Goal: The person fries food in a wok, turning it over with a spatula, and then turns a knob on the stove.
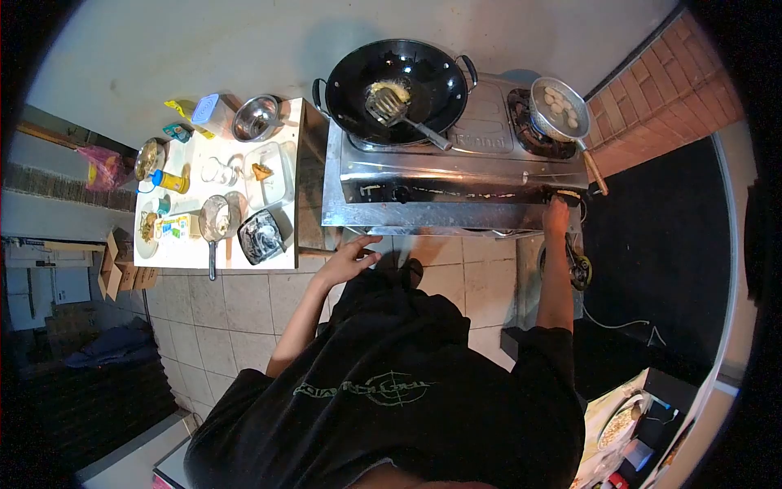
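Observation:
My right hand (556, 217) reaches to the right end of the stove front, its fingers closed on the stove knob (562, 196). Below the stove's front edge, my left hand (352, 259) hovers with its fingers spread, holding nothing. On the left burner of the gas stove (489, 110) sits a black wok (350, 98). A slotted spatula (386, 107) rests inside it, beside a little yellowish food. A small saucepan (562, 125) of liquid and several egg-like rounds stands on the right burner, where a blue flame shows. Its wooden handle juts toward me.
To the left, a white table (277, 147) holds a metal bowl (257, 116), a plastic tray (281, 174), a black square container (261, 238), a long-handled strainer (217, 217) and a yellow bottle (171, 181). A brick wall (652, 90) borders the stove's right side.

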A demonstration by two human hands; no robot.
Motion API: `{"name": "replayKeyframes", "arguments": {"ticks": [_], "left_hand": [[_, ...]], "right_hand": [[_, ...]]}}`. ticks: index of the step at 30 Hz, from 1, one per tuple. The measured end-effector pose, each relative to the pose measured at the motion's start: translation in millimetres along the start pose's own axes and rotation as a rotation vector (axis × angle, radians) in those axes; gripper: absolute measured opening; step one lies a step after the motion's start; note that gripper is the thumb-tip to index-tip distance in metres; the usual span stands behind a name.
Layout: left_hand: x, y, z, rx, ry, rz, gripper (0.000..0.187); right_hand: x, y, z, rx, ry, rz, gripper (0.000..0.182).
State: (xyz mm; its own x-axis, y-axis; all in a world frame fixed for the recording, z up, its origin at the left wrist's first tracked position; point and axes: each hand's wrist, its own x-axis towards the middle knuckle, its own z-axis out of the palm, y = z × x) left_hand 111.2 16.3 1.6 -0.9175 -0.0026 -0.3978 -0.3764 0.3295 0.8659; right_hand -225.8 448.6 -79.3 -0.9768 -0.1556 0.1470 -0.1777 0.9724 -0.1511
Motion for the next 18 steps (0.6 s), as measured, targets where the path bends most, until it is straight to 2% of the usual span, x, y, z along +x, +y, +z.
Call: {"name": "replayKeyframes", "arguments": {"ticks": [4,6,10,12,15,18], "left_hand": [[-2.8,1.9,1.2,-0.047,-0.008,0.000,0.048],[-3.1,0.0,1.3,-0.052,-0.018,-0.001,0.049],[-4.4,-0.9,-0.4,-0.048,-0.013,0.004,0.049],[-3.8,-6.8,0.0,-0.043,-0.015,-0.002,0.050],[-4.3,-10.2,0.3,-0.100,-0.024,-0.011,0.051],[-4.2,-8.7,-1.1,-0.089,-0.025,-0.020,0.051]], "right_hand": [[2.4,3.0,0.4,-0.009,-0.014,-0.041,0.015],[4.1,4.3,1.1,-0.073,-0.098,-0.012,0.023],[3.3,6.1,1.8,-0.042,-0.017,-0.079,0.024],[4.5,3.6,-4.9,0.011,-0.115,0.021,0.025],[-1.2,-7.5,-14.9,-0.015,-0.109,0.081,0.025],[0.7,-0.6,-8.3,0.004,-0.072,0.032,0.026]]}}
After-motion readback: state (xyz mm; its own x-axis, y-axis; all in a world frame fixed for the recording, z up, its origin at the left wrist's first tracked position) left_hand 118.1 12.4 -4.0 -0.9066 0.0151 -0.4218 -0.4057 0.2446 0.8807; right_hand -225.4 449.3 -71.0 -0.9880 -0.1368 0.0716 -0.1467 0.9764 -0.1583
